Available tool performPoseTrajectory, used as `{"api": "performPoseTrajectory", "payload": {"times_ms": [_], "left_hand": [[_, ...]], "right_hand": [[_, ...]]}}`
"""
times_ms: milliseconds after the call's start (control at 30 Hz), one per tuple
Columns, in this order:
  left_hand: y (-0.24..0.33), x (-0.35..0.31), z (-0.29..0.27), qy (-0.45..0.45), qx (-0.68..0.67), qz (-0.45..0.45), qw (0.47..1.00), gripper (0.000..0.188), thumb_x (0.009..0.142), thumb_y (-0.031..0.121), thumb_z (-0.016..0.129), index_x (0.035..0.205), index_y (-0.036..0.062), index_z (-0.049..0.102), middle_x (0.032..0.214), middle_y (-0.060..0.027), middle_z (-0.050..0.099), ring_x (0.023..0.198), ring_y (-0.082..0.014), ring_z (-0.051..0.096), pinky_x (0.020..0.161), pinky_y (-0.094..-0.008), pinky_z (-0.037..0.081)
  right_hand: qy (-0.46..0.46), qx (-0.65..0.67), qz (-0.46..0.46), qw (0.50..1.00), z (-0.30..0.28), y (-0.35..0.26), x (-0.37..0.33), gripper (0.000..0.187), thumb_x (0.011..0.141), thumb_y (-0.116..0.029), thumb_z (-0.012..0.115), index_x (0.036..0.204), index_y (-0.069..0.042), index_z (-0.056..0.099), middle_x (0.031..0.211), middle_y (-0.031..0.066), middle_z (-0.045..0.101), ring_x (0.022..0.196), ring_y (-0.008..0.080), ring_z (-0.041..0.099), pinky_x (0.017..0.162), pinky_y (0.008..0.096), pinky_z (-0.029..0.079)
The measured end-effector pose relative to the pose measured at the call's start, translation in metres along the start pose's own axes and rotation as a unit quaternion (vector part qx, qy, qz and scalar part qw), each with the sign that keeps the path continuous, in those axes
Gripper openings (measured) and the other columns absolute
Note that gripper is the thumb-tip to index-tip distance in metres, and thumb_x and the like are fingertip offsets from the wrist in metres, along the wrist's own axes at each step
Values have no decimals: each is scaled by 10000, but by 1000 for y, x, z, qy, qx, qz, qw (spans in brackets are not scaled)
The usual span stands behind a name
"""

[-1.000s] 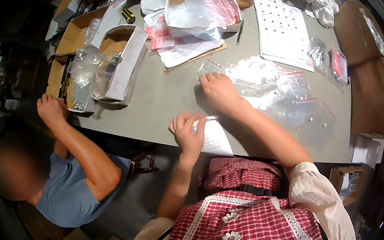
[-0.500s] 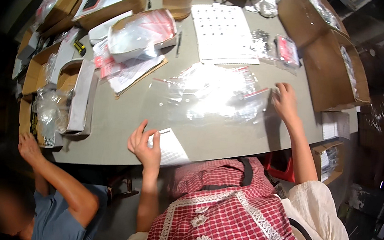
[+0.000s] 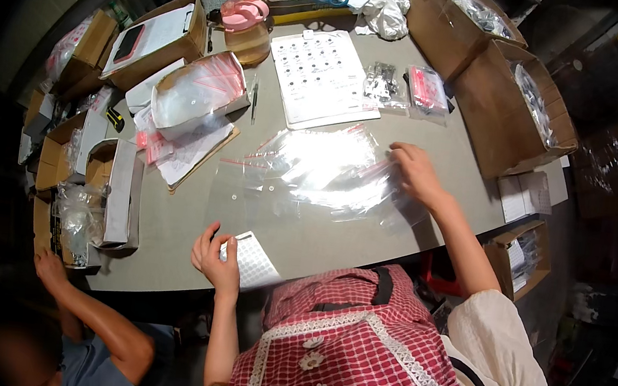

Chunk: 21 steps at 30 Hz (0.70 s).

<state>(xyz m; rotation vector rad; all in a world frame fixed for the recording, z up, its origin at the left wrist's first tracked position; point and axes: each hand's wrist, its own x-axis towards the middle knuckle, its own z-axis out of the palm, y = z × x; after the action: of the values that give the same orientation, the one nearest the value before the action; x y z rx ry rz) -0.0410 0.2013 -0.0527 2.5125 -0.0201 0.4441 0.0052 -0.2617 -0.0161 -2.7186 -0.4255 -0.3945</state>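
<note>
Clear zip bags (image 3: 248, 185) with red seal lines lie overlapping on the table in front of me, glare hiding part of them. My right hand (image 3: 420, 180) reaches over their right end, fingers stretched leftward, fingertips at the corner of the top bag; whether they press on it is unclear. Near the front edge, my left hand (image 3: 216, 260) is held with thumb and fingers apart, nothing visible between them. Beside its thumb lies a white sheet of small round stickers (image 3: 256, 262). A few small round dots show on the bags.
Beyond the bags lie a printed sheet (image 3: 315, 78), small packed parts (image 3: 386, 83) and a red-and-clear packet (image 3: 427, 92). Cardboard boxes (image 3: 480, 121) stand right; an open bag box (image 3: 201, 95) and a pink-lidded jug (image 3: 245, 35) stand left. A co-worker's hand (image 3: 51, 269) is at the left edge.
My right hand has moved left from beside the bags to over their right corner. My left hand stays by the sticker sheet. The whole view has shifted slightly.
</note>
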Motion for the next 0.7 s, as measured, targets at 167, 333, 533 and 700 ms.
{"api": "performPoseTrajectory", "payload": {"times_ms": [167, 333, 533, 700], "left_hand": [[-7, -5, 4, 17, -15, -3, 1000, 99, 873, 203, 719, 877, 107, 696, 1288, -19, 657, 1206, -270, 533, 1086, -438, 290], [-12, -7, 8, 39, -10, -6, 999, 92, 856, 184, 730, 870, 101, 691, 1262, -20, 670, 1188, -275, 548, 1074, -430, 306], [-7, -5, 1, 31, -21, -9, 999, 95, 846, 178, 737, 861, 97, 690, 1248, -30, 679, 1192, -276, 548, 1076, -437, 310], [-12, -6, 5, 43, -22, 2, 999, 98, 843, 170, 737, 863, 88, 688, 1237, -41, 683, 1186, -291, 559, 1058, -433, 336]], "right_hand": [[-69, -83, 15, 994, 19, 5, 2, 587, 633, 15, 718, 1185, -107, 559, 1052, 90, 588, 1089, 302, 536, 1123, 482, 297], [-120, -38, -33, 992, 2, 26, 1, 503, 658, 30, 680, 1131, -94, 559, 1013, 92, 596, 1056, 310, 543, 1087, 455, 346], [-119, 13, -43, 992, 7, 22, 53, 456, 702, -16, 700, 1142, -56, 588, 1086, 122, 593, 1096, 348, 538, 1016, 436, 425], [-106, -5, -128, 986, 36, 1, 96, 607, 728, -53, 721, 1308, -98, 548, 1270, 139, 561, 1210, 346, 519, 1038, 456, 414]]}}
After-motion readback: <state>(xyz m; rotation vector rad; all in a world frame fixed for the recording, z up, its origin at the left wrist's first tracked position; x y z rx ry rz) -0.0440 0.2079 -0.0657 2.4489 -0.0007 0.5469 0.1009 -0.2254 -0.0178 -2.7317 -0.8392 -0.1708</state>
